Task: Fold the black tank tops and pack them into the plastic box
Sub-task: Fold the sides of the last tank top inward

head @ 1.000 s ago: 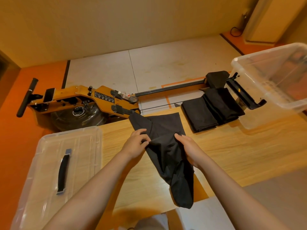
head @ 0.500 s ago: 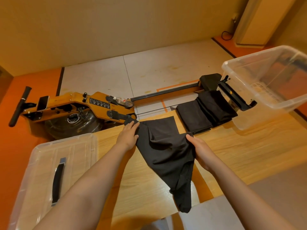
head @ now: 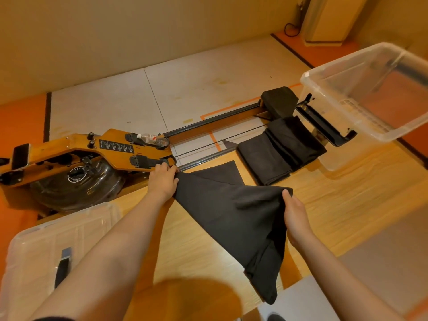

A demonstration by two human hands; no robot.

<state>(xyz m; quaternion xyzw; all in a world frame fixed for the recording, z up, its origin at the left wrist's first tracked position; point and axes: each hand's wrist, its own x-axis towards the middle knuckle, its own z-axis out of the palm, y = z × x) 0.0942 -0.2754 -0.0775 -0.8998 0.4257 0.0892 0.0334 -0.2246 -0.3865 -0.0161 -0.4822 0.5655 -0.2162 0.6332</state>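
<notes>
One broad counter (head: pixel 347 205) of pale, grained wood carries your work. Its right half lies bare between the cloth and the near edge, and that is your widest room for moving. Beyond the far edge, down on the floor, a long rowing machine (head: pixel 81 151) of amber wood and black metal runs left to right. Its rail passes just behind the counter's far rim.

At the far right corner stands the plastic box (head: pixel 342 112), clear and rounded at the rim, its mouth open. At the near left lies the box's clear lid (head: pixel 46 239), flat, with a dark handle.

Your black tank top (head: pixel 231 216) is matte, soft cloth, spread in a rough triangle across the middle of the counter. One pointed flap lies flat toward the far edge, and the narrow tail hangs over the near edge.

Just beyond it on the right, the folded tank tops (head: pixel 278 149) lie overlapped as flat rectangles. They sit beside the box wall, at the counter's far edge.

Your left hand (head: pixel 162 179) grips the cloth's far left corner, right at the counter's far edge. Your right hand (head: pixel 296 216) holds the bunched right edge, thumb on top, fingers underneath.
</notes>
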